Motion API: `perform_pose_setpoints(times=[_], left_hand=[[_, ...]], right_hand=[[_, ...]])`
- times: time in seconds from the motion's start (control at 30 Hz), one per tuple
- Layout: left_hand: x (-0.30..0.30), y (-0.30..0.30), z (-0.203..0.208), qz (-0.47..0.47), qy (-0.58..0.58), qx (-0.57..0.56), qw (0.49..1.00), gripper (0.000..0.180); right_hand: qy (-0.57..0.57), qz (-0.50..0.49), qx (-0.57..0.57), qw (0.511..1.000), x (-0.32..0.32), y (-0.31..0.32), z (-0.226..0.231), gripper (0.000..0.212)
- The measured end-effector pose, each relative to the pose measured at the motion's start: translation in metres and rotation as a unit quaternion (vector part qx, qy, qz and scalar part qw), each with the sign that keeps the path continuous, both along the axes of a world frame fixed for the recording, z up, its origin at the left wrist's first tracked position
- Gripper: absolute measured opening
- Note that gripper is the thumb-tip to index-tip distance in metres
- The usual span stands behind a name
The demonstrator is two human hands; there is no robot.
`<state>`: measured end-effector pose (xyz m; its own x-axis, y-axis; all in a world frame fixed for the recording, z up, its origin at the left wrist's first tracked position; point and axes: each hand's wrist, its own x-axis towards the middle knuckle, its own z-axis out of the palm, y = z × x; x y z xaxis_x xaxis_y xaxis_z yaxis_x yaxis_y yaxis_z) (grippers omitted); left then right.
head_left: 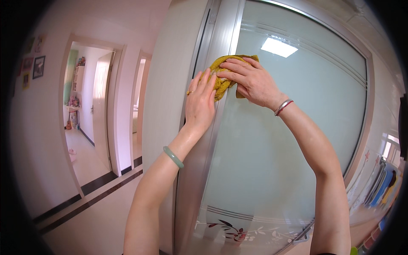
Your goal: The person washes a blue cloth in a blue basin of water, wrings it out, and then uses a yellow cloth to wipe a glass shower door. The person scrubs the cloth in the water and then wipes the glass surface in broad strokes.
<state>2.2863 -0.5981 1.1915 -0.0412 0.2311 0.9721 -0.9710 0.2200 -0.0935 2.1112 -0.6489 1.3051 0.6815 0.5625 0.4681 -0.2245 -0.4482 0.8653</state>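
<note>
A bunched mustard-yellow cloth lies against the metal frame of a frosted glass sliding door, partly over the glass. My right hand is closed on the cloth, its fingers pointing left across it and its thumb tucked below. At the cloth's left edge, my left hand rests with fingers stretched upward, fingertips touching the cloth and the frame. A green bangle circles my left wrist. On my right wrist is a silver bracelet with a red cord.
Left of the frame stands a pale panel. Beyond it, an open doorway leads to another room; framed pictures hang on the wall nearby. Cloths hang at the right. Dark floral decoration marks the lower glass.
</note>
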Motion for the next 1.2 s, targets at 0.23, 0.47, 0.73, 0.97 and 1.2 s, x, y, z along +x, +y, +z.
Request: perform_pose_setpoints(times=[0.23, 0.47, 0.73, 0.97, 1.2], left_hand=[[0.011, -0.003, 0.019, 0.015, -0.025, -0.019, 0.999, 0.043], [0.025, -0.011, 0.045, 0.018, -0.051, -0.028, 0.998, 0.041], [0.045, -0.024, 0.097, 0.045, -0.07, -0.036, 0.996, 0.039], [0.05, -0.038, 0.187, 0.067, -0.078, -0.058, 0.993, 0.038], [0.082, -0.052, 0.295, 0.124, -0.133, -0.044, 0.982, 0.039]], right_hand=[[-0.029, -0.002, 0.001, 1.0, 0.006, 0.0, 0.008, 0.05], [-0.05, 0.013, -0.011, 0.999, 0.014, -0.011, 0.022, 0.052], [-0.113, 0.02, -0.038, 0.993, 0.03, -0.027, 0.052, 0.049], [-0.181, 0.045, -0.036, 0.982, 0.039, -0.047, 0.119, 0.048], [-0.185, 0.076, 0.001, 0.98, 0.039, -0.043, 0.173, 0.045]])
